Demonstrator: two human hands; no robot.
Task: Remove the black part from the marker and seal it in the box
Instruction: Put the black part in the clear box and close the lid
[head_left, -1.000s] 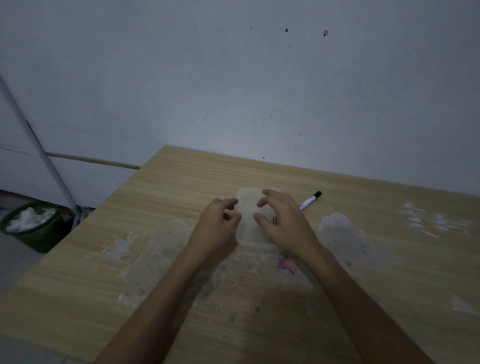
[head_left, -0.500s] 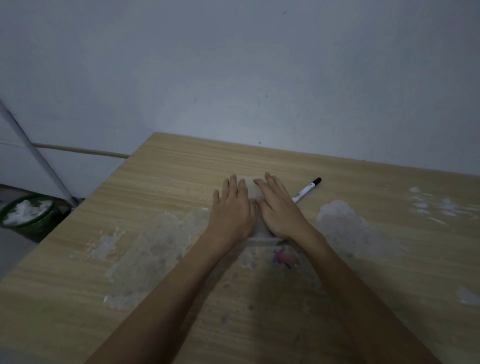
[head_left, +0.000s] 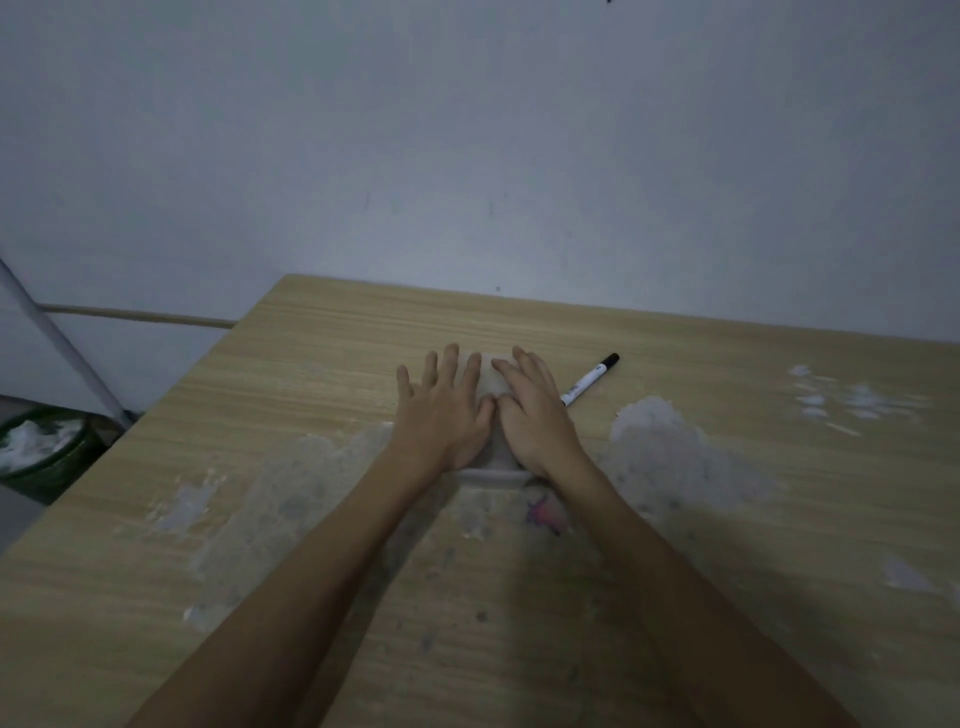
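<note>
Dim grey wall stands behind a wood-grain worktop (head_left: 675, 519) blotched with pale worn patches. Both hands lie flat and spread, palms down, grasping nothing: the left hand (head_left: 441, 410) and the right hand (head_left: 535, 415) sit side by side, thumbs touching, pressing on the lid of a translucent plastic box (head_left: 488, 475). Only a strip of the box between the fingers and its near edge below the wrists shows. Whether the black part is inside cannot be told, as the hands cover it.

Judging by its look, the box is light, thin-walled and a little springy; its lid probably needs even pressure along the rim to snap home, and the smooth plastic may skate on the worktop if pushed off-centre. To lift it, the long side walls seem the best place, with the lid pinched down.

Just beside the right hand's fingers lies the marker (head_left: 589, 380), a slim white barrel with a black far end, light, stiff and apt to roll. Far left, off the worktop, sits a green bin (head_left: 41, 447).
</note>
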